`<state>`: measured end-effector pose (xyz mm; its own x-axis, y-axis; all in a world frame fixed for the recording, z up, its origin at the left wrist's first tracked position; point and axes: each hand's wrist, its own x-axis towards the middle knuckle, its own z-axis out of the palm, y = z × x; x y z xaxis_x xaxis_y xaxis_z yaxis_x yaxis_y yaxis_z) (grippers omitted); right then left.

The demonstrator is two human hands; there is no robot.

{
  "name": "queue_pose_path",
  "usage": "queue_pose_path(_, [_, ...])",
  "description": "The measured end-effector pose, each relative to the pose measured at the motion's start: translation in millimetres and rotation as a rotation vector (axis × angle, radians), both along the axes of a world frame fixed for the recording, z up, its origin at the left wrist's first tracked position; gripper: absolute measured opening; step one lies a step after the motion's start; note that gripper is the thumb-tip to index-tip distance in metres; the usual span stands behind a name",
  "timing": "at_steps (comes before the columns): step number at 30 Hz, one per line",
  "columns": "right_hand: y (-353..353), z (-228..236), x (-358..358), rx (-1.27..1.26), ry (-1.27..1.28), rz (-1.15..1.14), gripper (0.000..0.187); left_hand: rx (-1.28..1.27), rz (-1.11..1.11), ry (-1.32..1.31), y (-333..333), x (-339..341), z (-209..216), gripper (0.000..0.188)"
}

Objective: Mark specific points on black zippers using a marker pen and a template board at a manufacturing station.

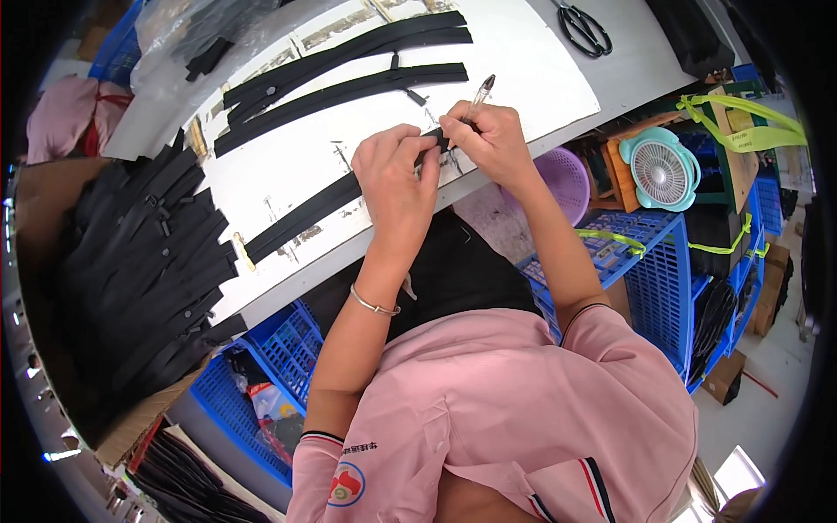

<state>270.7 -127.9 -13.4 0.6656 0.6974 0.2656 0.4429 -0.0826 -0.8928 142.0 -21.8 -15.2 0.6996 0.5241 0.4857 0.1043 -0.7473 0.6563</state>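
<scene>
My right hand point(495, 144) grips a clear pen point(481, 94) with a dark cap end pointing up and away. Its lower end meets the right end of a black zipper point(305, 216) lying along the near edge of a white board point(514, 65). At that same end, my left hand point(394, 179) pinches the zipper with thumb and fingers, partly hiding it. The pen's tip is too small to make out. Farther back on the board lie another black zipper point(340, 100) with its pull hanging, and a long black zipper point(349, 59) split apart at its left.
A heap of black zippers point(139, 253) fills the left side. Clear plastic sheeting point(174, 57) lies at far left, black-handled scissors point(586, 33) at far right. A turquoise fan point(664, 170), purple basket point(567, 181) and blue crates point(661, 283) stand right of the table.
</scene>
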Motion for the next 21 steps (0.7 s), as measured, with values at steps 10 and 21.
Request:
queue_pose_path(10, [-6, -2, 4, 0.191, 0.351, 0.01, 0.019, -0.196, -0.029, -0.069, -10, -25, 40, 0.012])
queue_pose_path(21, [3, 0, 11, 0.342, 0.407, -0.063, 0.021, -0.831, -0.095, -0.568, -142, -203, 241, 0.014])
